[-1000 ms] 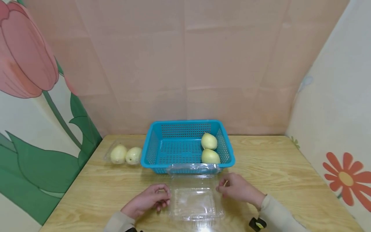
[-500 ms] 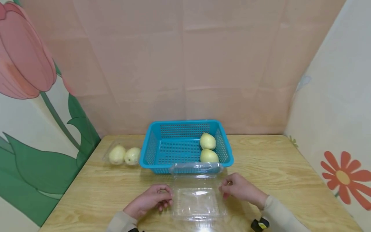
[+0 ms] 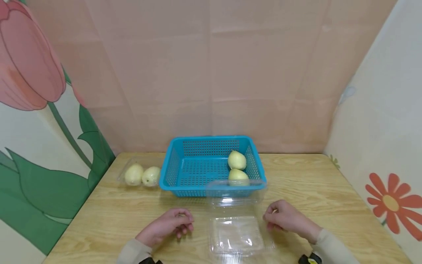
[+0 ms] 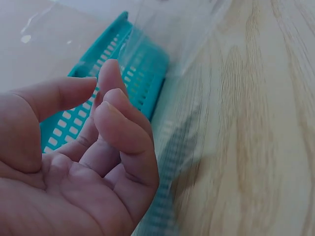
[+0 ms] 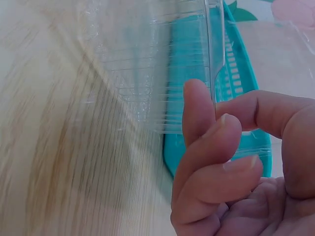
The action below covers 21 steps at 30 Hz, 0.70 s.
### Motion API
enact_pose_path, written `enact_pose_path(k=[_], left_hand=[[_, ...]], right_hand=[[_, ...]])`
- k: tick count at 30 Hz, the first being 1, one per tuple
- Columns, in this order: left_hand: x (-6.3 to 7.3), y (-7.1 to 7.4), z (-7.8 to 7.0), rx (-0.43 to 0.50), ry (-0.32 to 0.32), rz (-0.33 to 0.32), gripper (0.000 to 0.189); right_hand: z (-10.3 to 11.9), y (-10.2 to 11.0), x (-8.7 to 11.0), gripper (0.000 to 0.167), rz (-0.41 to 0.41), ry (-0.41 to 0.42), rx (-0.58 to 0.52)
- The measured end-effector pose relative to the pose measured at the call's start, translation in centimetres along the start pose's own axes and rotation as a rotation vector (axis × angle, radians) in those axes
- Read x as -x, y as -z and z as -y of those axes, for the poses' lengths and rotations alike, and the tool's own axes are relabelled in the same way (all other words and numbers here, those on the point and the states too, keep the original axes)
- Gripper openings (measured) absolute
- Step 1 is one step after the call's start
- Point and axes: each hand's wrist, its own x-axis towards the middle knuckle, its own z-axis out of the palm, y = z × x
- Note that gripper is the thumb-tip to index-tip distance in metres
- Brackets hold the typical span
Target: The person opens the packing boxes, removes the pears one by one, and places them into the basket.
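Observation:
A clear plastic clamshell box [image 3: 237, 236], its lid raised, is held over the table before the blue basket. Its upper part overlaps the basket's front rim in the head view. My right hand [image 3: 290, 220] pinches the box's right edge between thumb and index finger, which the right wrist view shows close up on the clear plastic [image 5: 147, 73]. To the left of the box, my left hand [image 3: 169, 225] is apart from it, fingers loosely bent. Nothing lies between that thumb and the fingertips [image 4: 112, 66] in the left wrist view.
The blue basket [image 3: 184, 189] stands at the table's back, with two pale green pears [image 3: 237, 160] along its right side. Left of it, another clear box [image 3: 148, 160] holds two pears [image 3: 133, 174]. A wall rises behind the wooden table [image 3: 313, 190].
The clear box has shifted to the right with my right hand. My left hand, earlier at the box's left edge, is now apart from it. Basket and pears have stayed put.

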Motion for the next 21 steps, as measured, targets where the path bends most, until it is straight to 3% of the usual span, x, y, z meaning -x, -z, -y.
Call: enact_pose_path(k=[7,21], left_hand=[[0.4,0.9,0.1,0.035,-0.014,0.031,0.021],[1.2,2.2,0.3,0.039,-0.002,-0.012,0.027]], right_hand=[[-1.4,1.6,1.1,0.015,-0.038,-0.037,-0.002],[-3.9,5.4,3.4,0.020,-0.166,-0.059,0.078]])
